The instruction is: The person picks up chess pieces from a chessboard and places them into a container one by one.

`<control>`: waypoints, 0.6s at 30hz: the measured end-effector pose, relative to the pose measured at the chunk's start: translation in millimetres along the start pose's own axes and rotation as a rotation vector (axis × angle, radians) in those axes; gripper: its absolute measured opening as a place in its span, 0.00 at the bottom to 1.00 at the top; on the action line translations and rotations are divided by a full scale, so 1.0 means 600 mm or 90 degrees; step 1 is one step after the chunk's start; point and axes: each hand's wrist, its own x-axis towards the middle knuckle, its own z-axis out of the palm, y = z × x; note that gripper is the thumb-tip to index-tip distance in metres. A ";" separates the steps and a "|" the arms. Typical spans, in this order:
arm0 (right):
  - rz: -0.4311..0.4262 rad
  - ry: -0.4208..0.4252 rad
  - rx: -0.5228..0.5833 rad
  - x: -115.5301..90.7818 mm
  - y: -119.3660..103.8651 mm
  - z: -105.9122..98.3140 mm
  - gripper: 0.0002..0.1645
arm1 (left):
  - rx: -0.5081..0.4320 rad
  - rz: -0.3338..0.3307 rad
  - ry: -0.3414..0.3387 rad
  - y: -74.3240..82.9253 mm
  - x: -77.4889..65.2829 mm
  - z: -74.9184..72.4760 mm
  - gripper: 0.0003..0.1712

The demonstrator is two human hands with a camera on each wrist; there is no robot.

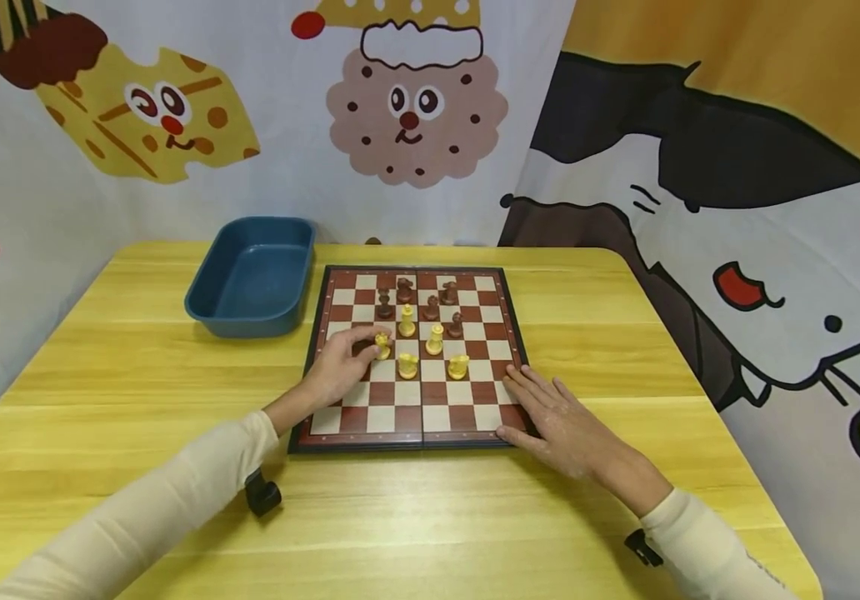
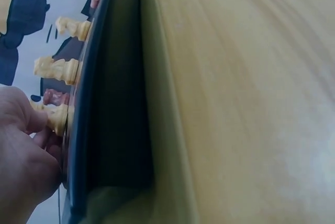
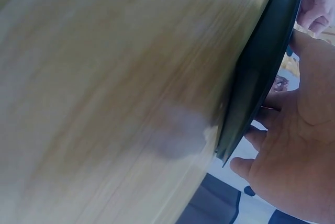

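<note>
yellow chess pc (image 1: 382, 347) is pinched by l hand (image 1: 337, 367), exact contact hard to see; prob light, stiff, slick, best taken at neck. r hand (image 1: 568, 423) is laid straight-fingered on board (image 1: 462, 417) edge.

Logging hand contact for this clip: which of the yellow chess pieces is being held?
The leftmost yellow piece, pinched between the thumb and fingers of the left hand; the other four yellow pieces stand untouched on the chessboard.

From head, looks forward-down over worktop (image 1: 430, 517); from wrists, skims close, tilted sideways, along chessboard (image 1: 409, 417), common to all.
</note>
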 end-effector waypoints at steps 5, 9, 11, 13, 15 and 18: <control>0.002 -0.003 0.008 -0.001 0.000 0.002 0.51 | -0.018 0.015 0.027 -0.003 -0.001 -0.010 0.16; 0.004 -0.001 0.007 -0.001 0.000 0.001 0.50 | -0.049 0.033 0.037 0.001 0.001 -0.020 0.15; 0.002 -0.001 0.004 -0.001 0.000 0.000 0.50 | -0.056 0.033 0.035 0.002 0.001 -0.023 0.15; 0.002 -0.002 0.003 -0.001 0.000 0.000 0.50 | -0.056 0.029 0.035 0.002 0.002 -0.026 0.15; 0.001 -0.003 0.003 -0.001 0.000 -0.001 0.50 | -0.047 0.028 0.041 0.001 0.003 -0.030 0.14; 0.002 -0.002 0.007 0.000 -0.001 -0.003 0.51 | -0.036 0.027 0.049 0.004 0.004 -0.037 0.14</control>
